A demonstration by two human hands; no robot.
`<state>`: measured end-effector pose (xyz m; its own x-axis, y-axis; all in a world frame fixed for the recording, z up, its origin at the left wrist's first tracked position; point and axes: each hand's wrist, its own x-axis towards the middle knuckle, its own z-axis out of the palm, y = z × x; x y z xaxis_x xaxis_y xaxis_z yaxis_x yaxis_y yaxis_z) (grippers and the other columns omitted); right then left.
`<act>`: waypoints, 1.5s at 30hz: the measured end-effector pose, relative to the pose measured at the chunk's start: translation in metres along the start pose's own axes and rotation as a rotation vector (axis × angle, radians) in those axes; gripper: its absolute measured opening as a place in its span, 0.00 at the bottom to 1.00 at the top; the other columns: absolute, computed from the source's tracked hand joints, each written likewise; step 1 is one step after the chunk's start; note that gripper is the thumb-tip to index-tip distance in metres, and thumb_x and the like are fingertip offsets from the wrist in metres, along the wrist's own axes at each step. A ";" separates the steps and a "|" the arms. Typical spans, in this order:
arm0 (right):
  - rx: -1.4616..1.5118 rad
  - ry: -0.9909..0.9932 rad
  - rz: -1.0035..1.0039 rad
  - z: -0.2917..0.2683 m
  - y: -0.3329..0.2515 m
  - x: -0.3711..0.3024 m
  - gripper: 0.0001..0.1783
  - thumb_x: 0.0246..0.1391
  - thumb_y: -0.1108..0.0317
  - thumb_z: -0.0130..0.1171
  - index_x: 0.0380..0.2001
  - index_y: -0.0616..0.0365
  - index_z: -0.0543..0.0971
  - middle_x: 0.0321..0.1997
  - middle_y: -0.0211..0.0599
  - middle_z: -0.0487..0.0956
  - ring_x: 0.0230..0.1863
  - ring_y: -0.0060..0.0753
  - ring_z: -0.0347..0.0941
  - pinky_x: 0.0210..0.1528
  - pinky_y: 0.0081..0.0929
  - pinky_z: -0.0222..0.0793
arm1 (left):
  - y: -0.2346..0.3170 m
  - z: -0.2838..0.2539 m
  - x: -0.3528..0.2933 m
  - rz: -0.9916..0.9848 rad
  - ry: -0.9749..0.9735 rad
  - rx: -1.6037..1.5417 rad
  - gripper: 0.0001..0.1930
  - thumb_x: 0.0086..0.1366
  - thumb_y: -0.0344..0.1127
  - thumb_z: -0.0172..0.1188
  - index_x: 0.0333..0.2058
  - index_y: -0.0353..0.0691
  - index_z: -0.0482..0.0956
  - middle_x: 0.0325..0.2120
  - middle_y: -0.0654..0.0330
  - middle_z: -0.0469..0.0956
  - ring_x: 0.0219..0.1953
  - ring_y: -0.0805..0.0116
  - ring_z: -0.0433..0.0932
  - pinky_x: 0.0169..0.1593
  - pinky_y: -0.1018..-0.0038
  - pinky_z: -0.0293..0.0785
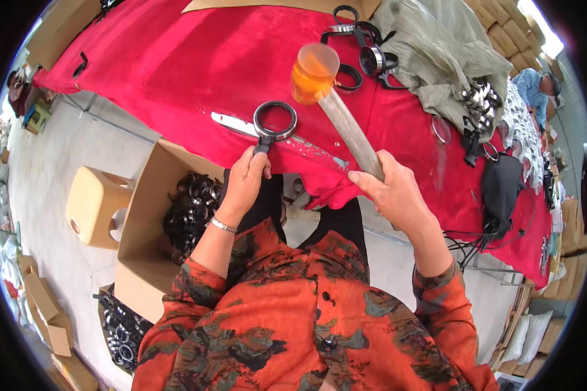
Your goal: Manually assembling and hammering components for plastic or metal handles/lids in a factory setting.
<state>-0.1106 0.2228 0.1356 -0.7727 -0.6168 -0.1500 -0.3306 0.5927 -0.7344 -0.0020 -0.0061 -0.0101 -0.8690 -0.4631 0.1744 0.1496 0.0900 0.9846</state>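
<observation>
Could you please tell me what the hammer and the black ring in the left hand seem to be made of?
Hammer head: probably plastic or resin, orange and translucent, since light glows through it.
Hammer handle: likely wood, dull and worn, with a greyish-brown surface.
Black ring: seemingly smooth plastic; its shiny silver edge suggests metal, though plating is possible.

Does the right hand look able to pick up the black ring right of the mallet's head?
Probably not: the right hand holds the mallet, leaving no free grip for the black ring.
</observation>
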 end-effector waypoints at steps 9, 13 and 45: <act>-0.196 -0.072 -0.084 0.011 -0.015 0.050 0.24 0.52 0.55 0.59 0.30 0.69 0.68 0.25 0.61 0.74 0.30 0.62 0.72 0.31 0.45 0.66 | 0.011 -0.010 0.006 -0.026 -0.027 0.036 0.15 0.69 0.41 0.45 0.27 0.37 0.69 0.21 0.64 0.68 0.27 0.75 0.69 0.35 0.77 0.66; -0.118 -0.042 -0.032 -0.009 -0.007 0.022 0.24 0.50 0.54 0.60 0.30 0.68 0.69 0.23 0.57 0.74 0.28 0.56 0.73 0.31 0.41 0.65 | 0.049 -0.051 -0.019 -0.216 0.040 -0.039 0.13 0.64 0.37 0.47 0.26 0.34 0.73 0.21 0.64 0.71 0.25 0.76 0.69 0.33 0.78 0.64; 0.234 0.095 0.029 -0.004 0.106 -0.057 0.18 0.52 0.58 0.61 0.32 0.61 0.68 0.16 0.28 0.68 0.14 0.17 0.63 0.15 0.21 0.58 | 0.091 0.004 0.126 0.589 -0.323 1.220 0.12 0.53 0.29 0.55 0.37 0.31 0.70 0.45 0.43 0.71 0.46 0.45 0.71 0.46 0.60 0.70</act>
<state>-0.1035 0.3222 0.0688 -0.8312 -0.5432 -0.1187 -0.1815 0.4668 -0.8655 -0.1001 -0.0526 0.1009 -0.9167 0.1181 0.3818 0.1718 0.9790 0.1096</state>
